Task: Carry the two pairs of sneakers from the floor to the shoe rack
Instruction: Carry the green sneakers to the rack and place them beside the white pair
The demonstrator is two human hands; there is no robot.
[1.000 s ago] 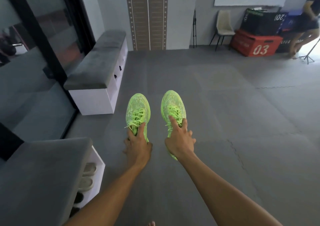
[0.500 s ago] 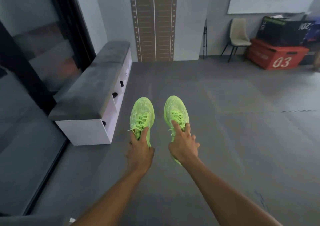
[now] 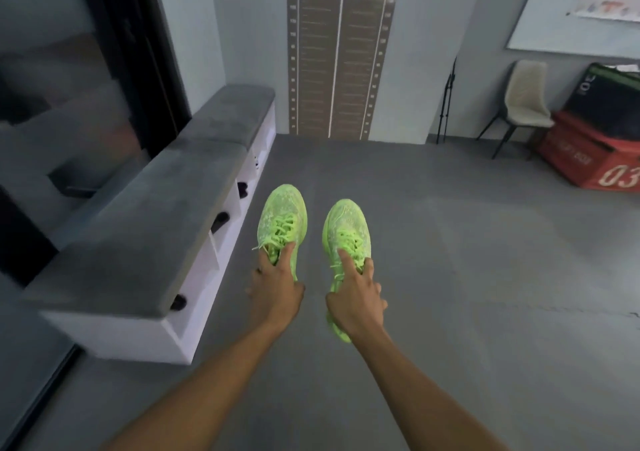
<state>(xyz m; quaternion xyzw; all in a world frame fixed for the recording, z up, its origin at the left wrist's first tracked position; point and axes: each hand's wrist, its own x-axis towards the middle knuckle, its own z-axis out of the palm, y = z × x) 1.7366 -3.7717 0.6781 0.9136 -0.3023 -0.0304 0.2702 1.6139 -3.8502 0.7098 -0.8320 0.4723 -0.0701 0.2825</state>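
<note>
The left hand [image 3: 275, 291] grips the left neon-green sneaker [image 3: 282, 222] at its collar; the right hand [image 3: 353, 303] grips the right neon-green sneaker [image 3: 346, 232] likewise, both held above the grey floor [image 3: 467, 277], just right of the white shoe rack [image 3: 194, 242]

Heels of both neon-green mesh sneakers [image 3: 282, 223] [image 3: 346, 229] are hidden under the left hand [image 3: 275, 293] and right hand [image 3: 355, 305], so finger placement inside each grip can't be read. Dark items in the white grey-cushioned shoe rack [image 3: 194, 329] cubbies are too shadowed to identify. Red "03" plyo box [image 3: 588, 159] and black box [image 3: 609, 94] are cut off at right edge; whole frame slightly motion-blurred.
</note>
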